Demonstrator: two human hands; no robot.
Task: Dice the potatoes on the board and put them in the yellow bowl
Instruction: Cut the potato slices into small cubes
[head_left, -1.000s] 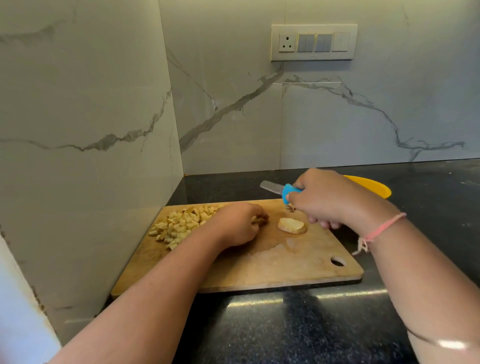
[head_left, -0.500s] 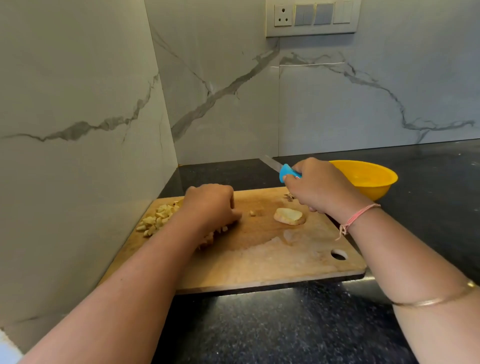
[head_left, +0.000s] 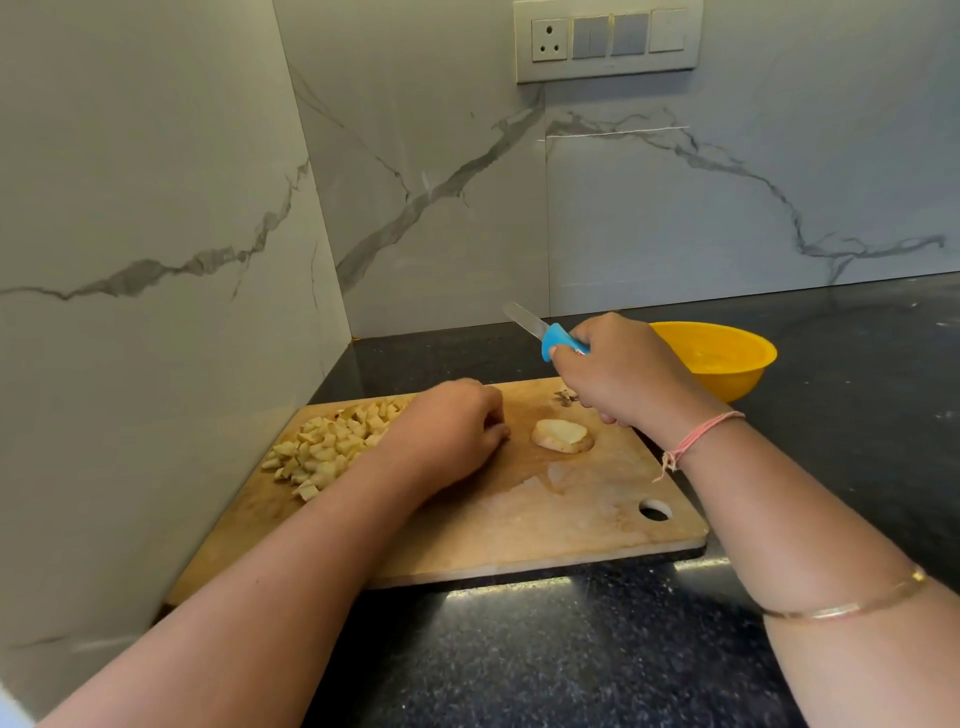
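Currently the wooden board (head_left: 545, 519) is lying on the dark speckled bench (head_left: 571, 649), its left end pushed into the corner against the marble wall (head_left: 156, 208). A pile of diced potato (head_left: 327, 452) is sitting on the far left part of the board. The left hand (head_left: 452, 426) is resting knuckles-up on the board just to the right of that pile, touching its edge, with the fingers curled under; whether they are holding anything cannot be told. One uncut potato piece (head_left: 562, 435), cut face up, is lying near the board's middle, just beside the left hand's fingertips and apart from the pile. The right hand (head_left: 618, 374) is hovering above the far edge of the board, fingers wrapping the blue handle of the knife (head_left: 543, 332); the blade is pointing up and away to the left, clear of the potato. A few small brown scraps (head_left: 565, 397) are lying at the far edge, under the right hand. The yellow bowl (head_left: 727, 358) is standing on the bench beyond the board's far right corner, partly hidden by the right hand; what is inside it is not readable. A pink thread (head_left: 696, 439) is hanging at the right wrist and a thin bangle (head_left: 852, 605) is sitting higher on that forearm. A switch panel (head_left: 605, 41) is showing on the back wall.
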